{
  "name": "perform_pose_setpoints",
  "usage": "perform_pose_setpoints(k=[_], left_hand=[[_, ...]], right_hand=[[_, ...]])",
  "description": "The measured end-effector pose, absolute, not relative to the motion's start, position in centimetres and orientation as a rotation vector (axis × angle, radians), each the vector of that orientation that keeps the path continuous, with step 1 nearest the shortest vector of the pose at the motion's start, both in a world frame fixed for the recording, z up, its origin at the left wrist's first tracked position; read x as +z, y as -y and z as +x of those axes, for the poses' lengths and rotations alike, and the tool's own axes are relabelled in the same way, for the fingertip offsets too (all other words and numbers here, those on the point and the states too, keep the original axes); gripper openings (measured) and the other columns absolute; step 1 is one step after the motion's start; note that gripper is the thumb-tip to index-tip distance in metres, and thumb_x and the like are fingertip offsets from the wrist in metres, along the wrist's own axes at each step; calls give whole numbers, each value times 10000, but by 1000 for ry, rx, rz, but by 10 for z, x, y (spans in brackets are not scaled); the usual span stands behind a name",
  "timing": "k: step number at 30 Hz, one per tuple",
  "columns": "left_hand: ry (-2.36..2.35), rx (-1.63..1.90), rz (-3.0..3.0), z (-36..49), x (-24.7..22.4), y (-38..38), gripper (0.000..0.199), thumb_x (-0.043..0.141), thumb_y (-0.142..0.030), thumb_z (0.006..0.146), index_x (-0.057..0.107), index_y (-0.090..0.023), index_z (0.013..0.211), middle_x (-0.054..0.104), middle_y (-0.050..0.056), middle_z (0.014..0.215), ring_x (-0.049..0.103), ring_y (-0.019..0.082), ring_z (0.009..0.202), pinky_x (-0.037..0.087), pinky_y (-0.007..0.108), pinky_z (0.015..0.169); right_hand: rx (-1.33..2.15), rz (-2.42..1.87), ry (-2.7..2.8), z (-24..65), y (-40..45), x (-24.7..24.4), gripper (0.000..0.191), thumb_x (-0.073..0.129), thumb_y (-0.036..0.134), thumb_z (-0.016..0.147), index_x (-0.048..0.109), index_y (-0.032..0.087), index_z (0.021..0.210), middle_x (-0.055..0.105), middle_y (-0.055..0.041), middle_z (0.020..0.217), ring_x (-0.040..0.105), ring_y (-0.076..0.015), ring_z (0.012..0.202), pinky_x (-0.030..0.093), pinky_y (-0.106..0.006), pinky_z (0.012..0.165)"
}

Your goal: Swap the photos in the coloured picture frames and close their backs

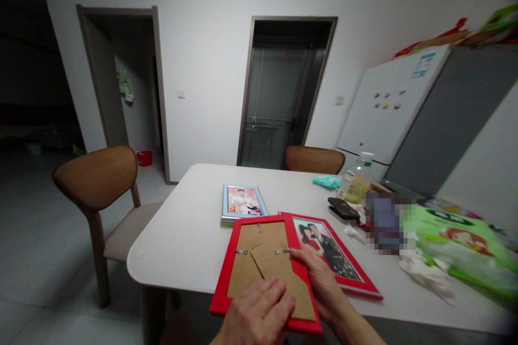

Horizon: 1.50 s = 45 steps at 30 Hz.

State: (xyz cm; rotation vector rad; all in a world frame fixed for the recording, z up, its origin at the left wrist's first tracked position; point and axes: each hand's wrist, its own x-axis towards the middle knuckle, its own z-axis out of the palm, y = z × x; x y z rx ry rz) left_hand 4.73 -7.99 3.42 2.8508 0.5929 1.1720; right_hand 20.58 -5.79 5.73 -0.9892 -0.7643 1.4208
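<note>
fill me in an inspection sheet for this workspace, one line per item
Surface: white table, clutter along the right
Job's things: red frame held back up; second red frame and blue frame, both photo up, on the table
Clutter: bottle, green packet, crumpled tissues
Hands: left hand on the held frame's back; right hand gripping its right edge
Cables: nothing seen
Surroundings: two chairs, fridge

Bare hands (261,307), bare right forearm (353,319)
</note>
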Motion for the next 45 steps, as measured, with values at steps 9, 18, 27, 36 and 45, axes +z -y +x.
perform_pose_setpoints(k=[9, 18, 27, 36, 45], left_hand=[[-740, 919, 2948, 53, -6, 75, 327, 421, -178, 796, 488, -224, 1113, 578, 96, 1096, 526, 218, 1014, 414, 350, 880], [-837, 722, 2815, 62, 1, 77, 292, 479, -160, 764, 524, -168, 1052, 558, 118, 1119, 506, 255, 1038, 431, 376, 851], [-1240, 710, 2481, 10, 9, 56, 253, 531, -205, 710, 569, -179, 959, 575, 103, 1093, 497, 240, 1040, 310, 458, 944], [-1250, 769, 2422, 7, 7, 56, 150, 549, -161, 683, 597, -187, 823, 605, 73, 1036, 529, 208, 989, 300, 423, 959], [-1247, 848, 2436, 6, 4, 56, 122, 530, -142, 680, 591, -197, 770, 618, 67, 1012, 547, 205, 962, 323, 424, 945]], right_hand=[[1060, -1297, 1196, 217, 32, 12, 449, 536, 184, 582, 537, 156, 1030, 666, -64, 845, 611, -206, 736, 460, -339, 700], [223, -1770, 1934, 222, 16, 1, 335, 445, 116, 611, 620, 127, 897, 632, -112, 858, 558, -209, 812, 391, -289, 754], [142, -1753, 2068, 213, 15, 9, 250, 441, 103, 638, 630, 152, 796, 547, -91, 967, 486, -175, 904, 344, -234, 785], [86, -1781, 2097, 210, 11, 13, 234, 416, 179, 738, 642, 162, 795, 560, -84, 853, 484, -170, 823, 346, -230, 724], [85, -1777, 2094, 167, -27, 8, 273, 380, 230, 792, 641, 154, 822, 586, -90, 853, 477, -177, 823, 330, -246, 713]])
